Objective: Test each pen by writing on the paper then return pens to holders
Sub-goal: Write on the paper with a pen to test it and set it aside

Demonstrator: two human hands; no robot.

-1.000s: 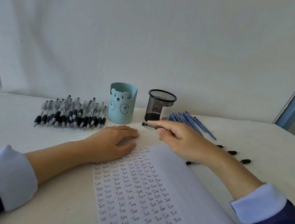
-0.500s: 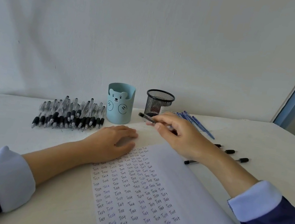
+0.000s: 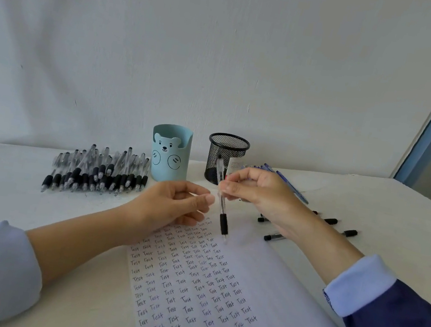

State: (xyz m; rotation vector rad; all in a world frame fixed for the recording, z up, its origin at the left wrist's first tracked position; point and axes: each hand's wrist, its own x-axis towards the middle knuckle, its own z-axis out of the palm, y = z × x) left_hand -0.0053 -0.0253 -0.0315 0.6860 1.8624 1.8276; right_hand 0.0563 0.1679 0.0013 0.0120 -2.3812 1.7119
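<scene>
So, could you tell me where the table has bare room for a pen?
Free: white tabletop between the black-grip pen pile and left sleeve; also far right. Crowded: around the blue bear holder and black mesh holder.

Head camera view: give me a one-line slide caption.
The right hand pinches a black-grip pen, tip down over the Test-covered paper, with the left hand empty beside it.

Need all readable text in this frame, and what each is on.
"Test": handwritten, repeated in rows down the white sheet of paper.
White label on the black wire-mesh pen holder: print too small to read.
Pale blue bear-face pen holder: drawing only, no words.
Clear black-grip pen in the right hand: no legible marking.
</scene>
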